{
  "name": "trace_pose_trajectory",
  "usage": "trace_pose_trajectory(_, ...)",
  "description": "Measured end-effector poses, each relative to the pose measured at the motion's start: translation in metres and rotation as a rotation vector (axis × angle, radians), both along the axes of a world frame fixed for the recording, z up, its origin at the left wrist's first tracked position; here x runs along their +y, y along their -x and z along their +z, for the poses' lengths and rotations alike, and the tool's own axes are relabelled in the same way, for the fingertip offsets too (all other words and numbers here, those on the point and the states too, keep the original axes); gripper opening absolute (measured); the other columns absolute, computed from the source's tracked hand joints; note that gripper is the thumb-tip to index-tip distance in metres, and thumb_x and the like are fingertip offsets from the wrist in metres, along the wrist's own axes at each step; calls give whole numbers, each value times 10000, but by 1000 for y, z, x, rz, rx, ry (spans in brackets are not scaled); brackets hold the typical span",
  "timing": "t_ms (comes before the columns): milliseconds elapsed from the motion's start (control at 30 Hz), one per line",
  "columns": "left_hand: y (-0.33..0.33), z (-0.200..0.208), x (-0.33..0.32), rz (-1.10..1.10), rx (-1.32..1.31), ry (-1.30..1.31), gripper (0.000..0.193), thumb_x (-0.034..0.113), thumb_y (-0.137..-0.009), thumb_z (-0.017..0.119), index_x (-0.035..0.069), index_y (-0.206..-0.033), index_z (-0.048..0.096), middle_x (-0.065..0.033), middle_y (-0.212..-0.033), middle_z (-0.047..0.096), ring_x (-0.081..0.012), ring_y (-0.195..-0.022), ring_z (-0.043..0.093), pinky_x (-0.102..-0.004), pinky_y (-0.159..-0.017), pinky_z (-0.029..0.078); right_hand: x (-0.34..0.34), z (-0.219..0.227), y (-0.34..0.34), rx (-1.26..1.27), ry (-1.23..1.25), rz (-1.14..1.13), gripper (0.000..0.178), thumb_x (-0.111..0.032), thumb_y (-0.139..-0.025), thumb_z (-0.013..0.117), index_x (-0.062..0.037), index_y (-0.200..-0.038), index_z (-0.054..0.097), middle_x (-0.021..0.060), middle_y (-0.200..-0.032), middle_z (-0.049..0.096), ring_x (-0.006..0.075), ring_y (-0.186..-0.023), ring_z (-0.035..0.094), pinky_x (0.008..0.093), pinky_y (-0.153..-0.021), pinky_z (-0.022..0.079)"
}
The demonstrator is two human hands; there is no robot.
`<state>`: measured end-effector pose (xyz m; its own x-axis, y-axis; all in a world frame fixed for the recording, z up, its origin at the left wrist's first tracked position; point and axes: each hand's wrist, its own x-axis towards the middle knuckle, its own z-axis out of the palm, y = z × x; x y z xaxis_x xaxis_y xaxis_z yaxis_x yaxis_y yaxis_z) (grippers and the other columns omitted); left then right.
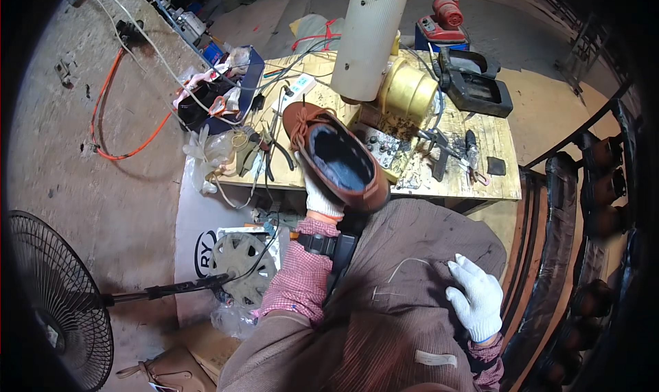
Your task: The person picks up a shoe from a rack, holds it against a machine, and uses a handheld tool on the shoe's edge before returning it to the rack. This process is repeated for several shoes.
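Observation:
A brown lace-up shoe (353, 165) with a dark fleecy lining is held up in front of the table edge, its opening facing me and its laced toe pointing to the far left. My left hand (321, 198), in a white knitted glove, grips it from below; the shoe hides most of the fingers. On the brown cloth (439, 237) over my lap rests my right hand (477, 296), also gloved in white. Its fingers are loosely spread and hold nothing. A loose pale thread (405, 263) lies on the cloth.
The wooden workbench (504, 176) carries a yellow machine part (408, 88) under a thick white pipe (369, 38), pliers (278, 155), a power strip (294, 92) and a black tray (477, 90). A fan (58, 303) stands left; a shoe rack (559, 206) is right.

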<state>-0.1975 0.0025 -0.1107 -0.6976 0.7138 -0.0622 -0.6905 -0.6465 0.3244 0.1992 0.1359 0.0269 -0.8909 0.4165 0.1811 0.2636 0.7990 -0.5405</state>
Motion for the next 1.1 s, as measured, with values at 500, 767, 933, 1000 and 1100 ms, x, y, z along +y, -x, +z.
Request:
trace_pose_trajectory(500, -52, 55, -47, 235, -22, 140, 791, 723, -1082, 434, 147, -1621, 485, -107, -1567, 591, -323, -1392, 601, -501, -1183, 507, -1, -7, 0, -47, -7, 0, 447, -270, -896, 817, -74, -1294, 763, 181, -1353, 741, 376, -1025, 746, 449, -882, 581)
trace_pose_trajectory(767, -77, 89, -22, 52, 95, 426, 959, 816, -1036, 433, 133, -1705, 354, -118, -1679, 480, -319, -1492, 525, -498, -1255, 445, -6, 2, 8, -137, 34, 19, 452, -275, -880, 803, -52, -1272, 773, 205, -1339, 750, 406, -1097, 748, 455, -933, 585)
trace_pose_trajectory(933, -62, 88, -5, 117, 331, 578, 925, 736, -1091, 435, 93, -1736, 273, -117, -1712, 427, -289, -1522, 488, -449, -1260, 424, -8, -3, -6, -138, 24, -62, 449, -276, -869, 810, -60, -1262, 780, 195, -1341, 751, 402, -1102, 749, 451, -933, 589)
trace_pose_trajectory(1000, -50, 80, -2, 196, 356, 697, 868, 688, -1111, 448, 90, -1722, 303, -94, -1684, 466, -269, -1483, 524, -425, -1249, 443, -8, -8, -10, -147, 41, -93, 450, -280, -868, 812, -63, -1262, 781, 194, -1339, 752, 400, -1103, 749, 449, -932, 591)
trace_pose_trajectory(1100, -39, 78, -2, 254, 399, 747, 946, 669, -1103, 503, 78, -1752, 150, -107, -1741, 351, -256, -1534, 423, -412, -1274, 365, -5, -14, -12, -184, 57, -89, 452, -292, -872, 809, -68, -1264, 778, 194, -1330, 754, 398, -1105, 749, 449, -933, 592)
